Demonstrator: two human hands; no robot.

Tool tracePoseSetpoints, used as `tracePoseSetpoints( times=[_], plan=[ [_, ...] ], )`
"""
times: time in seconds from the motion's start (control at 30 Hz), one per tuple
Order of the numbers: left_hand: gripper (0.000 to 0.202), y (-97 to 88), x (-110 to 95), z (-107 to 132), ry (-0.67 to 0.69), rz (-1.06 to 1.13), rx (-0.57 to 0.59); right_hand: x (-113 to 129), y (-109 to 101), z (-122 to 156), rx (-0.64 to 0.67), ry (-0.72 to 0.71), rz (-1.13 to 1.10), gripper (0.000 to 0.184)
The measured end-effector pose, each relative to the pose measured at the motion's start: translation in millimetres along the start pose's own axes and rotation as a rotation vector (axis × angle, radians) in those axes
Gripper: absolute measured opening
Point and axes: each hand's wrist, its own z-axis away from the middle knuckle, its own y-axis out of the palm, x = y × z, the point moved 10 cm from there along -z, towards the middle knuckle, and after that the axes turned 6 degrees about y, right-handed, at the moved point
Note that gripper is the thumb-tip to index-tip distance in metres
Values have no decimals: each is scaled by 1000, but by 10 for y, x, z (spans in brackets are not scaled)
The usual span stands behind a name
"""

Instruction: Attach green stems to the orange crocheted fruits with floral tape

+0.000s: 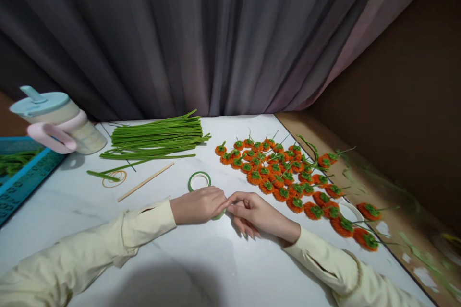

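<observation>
My left hand [200, 205] rests on the white table [90, 211], fingers curled over a green tape roll [219, 214] that is mostly hidden. My right hand [254, 213] meets it fingertip to fingertip, thumb and forefinger pinched at the same spot; what they pinch is too small to see. A second green tape roll [199, 181] lies flat just beyond my left hand. To the right, several orange woven flowers with green centres [284, 175] are spread over the table. A bundle of green stems [158, 138] lies at the back.
A cup with a blue lid and pink handle [57, 124] stands at the left, beside a blue basket [21, 177]. A wooden stick [146, 182] and a rubber band [114, 179] lie near the stems. A dark curtain [216, 33] hangs behind. A white tape roll [351, 210] sits by the table's right edge.
</observation>
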Motion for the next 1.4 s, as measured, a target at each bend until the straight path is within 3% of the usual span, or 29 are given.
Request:
tracePoseSetpoints(
  times=[0.27, 0.47, 0.93, 1.4],
  plan=[
    [35, -34, 111, 24, -99, 169, -21, 40, 23, 19, 0, -8, -26, 34],
    [25, -46, 89, 4, -85, 315, 1, 16, 12, 14, 5, 0, -32, 34],
    [34, -21, -4, 18, 27, 127, 6, 28, -16, 8, 16, -4, -83, 33],
    [33, -22, 179, 44, -157, 312, -31, 70, -33, 3, 20, -28, -144, 29]
  ],
)
